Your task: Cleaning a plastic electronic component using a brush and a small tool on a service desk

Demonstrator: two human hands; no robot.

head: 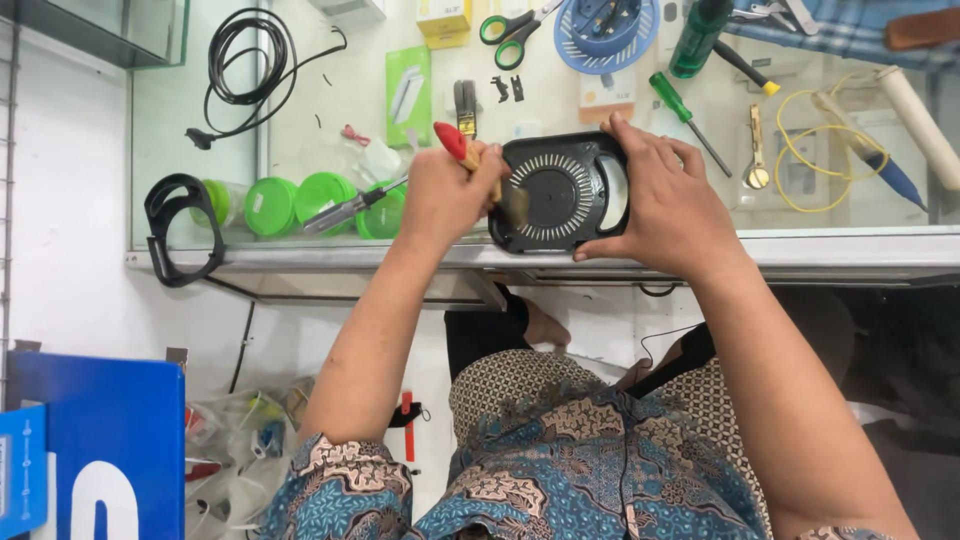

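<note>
Seen from above, a person sits at a glass tabletop (850, 245). The left hand (445, 195) is clenched around a small brush (470, 158) with a red-tipped wooden handle, its bristles pressed onto a black round fan housing (555, 195), likely to sweep dust from the ring of fins. The right hand (670, 195) grasps the fan's right edge, thumb below and fingers over the top, which seems to steady it at the tabletop's near edge. Left of the left hand lie a screwdriver (350, 208) and green lids (295, 200), seemingly under the glass; further left a black strap (175, 230) hangs off the corner. Beyond the left hand are a coiled black cable (245, 60) and green-handled scissors (510, 35). Beyond the right hand lie a green screwdriver (685, 110) and, to its right, a yellow wire loop (815, 150). The surface is a cluttered display case; below it are white wall, a blue box (100, 440) and the person's patterned clothing.
</note>
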